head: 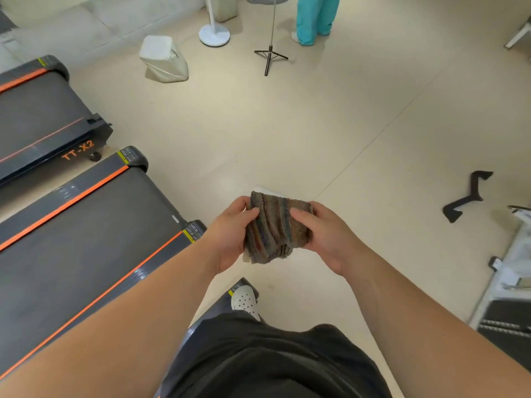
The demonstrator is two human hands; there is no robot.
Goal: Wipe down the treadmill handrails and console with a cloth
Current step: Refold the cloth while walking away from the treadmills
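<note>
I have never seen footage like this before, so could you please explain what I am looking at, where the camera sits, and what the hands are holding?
There is one picture, taken by a wide-angle camera worn on a person's head, looking down at their own arms. The left hand and right hand together hold a folded striped cloth above the pale floor. To the left lie treadmill decks with orange stripes; no handrails or console are visible. Farther off stand a tripod, a white fan base, and someone in teal trousers.
</note>
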